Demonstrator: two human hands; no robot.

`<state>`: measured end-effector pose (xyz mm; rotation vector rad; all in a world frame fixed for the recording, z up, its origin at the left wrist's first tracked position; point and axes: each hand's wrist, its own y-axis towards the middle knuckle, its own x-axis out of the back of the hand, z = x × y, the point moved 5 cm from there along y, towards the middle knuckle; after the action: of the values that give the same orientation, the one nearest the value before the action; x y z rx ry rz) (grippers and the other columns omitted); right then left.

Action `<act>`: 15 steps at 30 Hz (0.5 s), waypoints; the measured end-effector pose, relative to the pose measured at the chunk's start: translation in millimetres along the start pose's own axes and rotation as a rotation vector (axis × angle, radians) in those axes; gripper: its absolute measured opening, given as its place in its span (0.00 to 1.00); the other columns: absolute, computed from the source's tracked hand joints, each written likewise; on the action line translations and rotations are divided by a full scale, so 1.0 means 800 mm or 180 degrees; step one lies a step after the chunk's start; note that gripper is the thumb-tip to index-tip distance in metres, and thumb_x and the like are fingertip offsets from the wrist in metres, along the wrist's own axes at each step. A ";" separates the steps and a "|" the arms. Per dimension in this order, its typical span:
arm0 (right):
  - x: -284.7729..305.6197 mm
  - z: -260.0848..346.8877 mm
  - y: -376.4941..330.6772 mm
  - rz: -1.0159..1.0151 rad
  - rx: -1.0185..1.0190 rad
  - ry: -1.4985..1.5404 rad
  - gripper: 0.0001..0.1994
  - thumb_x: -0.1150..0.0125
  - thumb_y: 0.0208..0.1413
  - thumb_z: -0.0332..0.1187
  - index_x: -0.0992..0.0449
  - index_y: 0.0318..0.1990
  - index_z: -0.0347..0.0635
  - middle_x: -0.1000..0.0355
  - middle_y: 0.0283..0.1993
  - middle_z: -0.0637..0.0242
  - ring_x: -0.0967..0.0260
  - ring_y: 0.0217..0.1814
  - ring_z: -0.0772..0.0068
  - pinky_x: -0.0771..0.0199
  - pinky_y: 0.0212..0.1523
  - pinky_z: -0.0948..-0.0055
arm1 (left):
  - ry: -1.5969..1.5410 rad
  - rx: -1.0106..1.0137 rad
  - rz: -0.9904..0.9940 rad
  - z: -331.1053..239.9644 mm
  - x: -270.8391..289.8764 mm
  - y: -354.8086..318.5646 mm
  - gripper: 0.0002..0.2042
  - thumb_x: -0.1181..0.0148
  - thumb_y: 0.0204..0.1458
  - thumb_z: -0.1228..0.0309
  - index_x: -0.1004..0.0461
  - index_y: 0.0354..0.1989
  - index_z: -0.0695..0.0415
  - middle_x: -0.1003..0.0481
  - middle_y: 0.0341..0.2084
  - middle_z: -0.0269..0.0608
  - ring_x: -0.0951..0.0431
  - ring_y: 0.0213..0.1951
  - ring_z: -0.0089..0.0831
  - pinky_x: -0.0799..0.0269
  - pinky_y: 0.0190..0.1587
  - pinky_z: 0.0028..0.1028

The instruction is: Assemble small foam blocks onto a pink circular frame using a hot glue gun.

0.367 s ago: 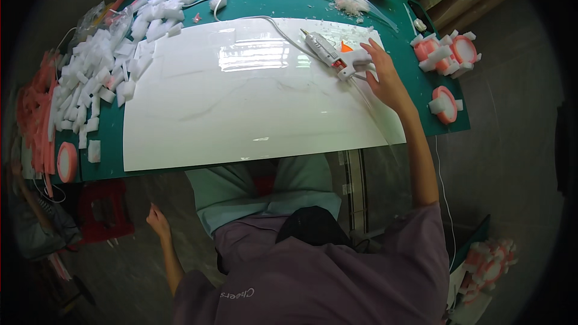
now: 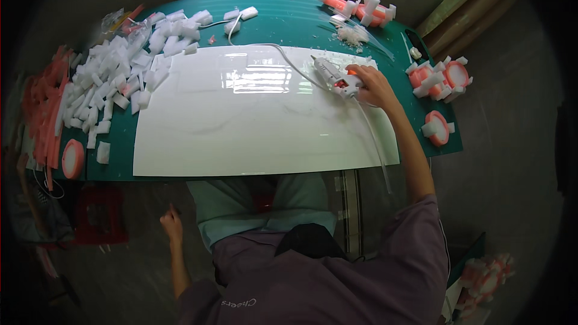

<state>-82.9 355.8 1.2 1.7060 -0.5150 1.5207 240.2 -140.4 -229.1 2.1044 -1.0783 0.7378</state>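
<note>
My right hand (image 2: 376, 86) is wrapped round the handle of a white hot glue gun (image 2: 330, 76). An orange part shows at the fingers. The gun lies at the right of a glossy white board (image 2: 253, 135), nozzle toward the far left. A clear glue stick (image 2: 374, 138) trails from its back end past the board's near edge. Down beside my left leg hangs my left hand (image 2: 172, 225), away from the table. One finger points out while the others curl loosely, and nothing shows in it.
White foam blocks (image 2: 108, 78) heap at the left, beside pink foam strips (image 2: 45, 111). Pink rings with white foam (image 2: 430, 81) stand along the right edge, more (image 2: 367, 11) at the far right. A white cord (image 2: 274, 46) crosses the board. A red stool (image 2: 101, 213) stands below left.
My right hand has closed from spread fingers round the glue gun's handle. The view has tilted, so the table sits lower in the picture. My left hand still hangs low.
</note>
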 end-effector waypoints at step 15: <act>0.035 -0.020 0.000 -0.1164 -0.0978 0.5618 0.21 0.53 0.54 0.43 0.38 0.47 0.35 0.43 0.17 0.69 0.47 0.18 0.79 0.43 0.25 0.76 | -0.0280 -0.0477 -0.1404 -0.145 0.123 0.098 0.06 0.56 0.53 0.79 0.31 0.34 0.64 0.31 0.25 0.41 0.31 0.26 0.24 0.36 0.29 0.19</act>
<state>-87.6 373.5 27.6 -0.1580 0.4692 1.8482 202.2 -134.6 -62.7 2.1517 -0.6508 0.3429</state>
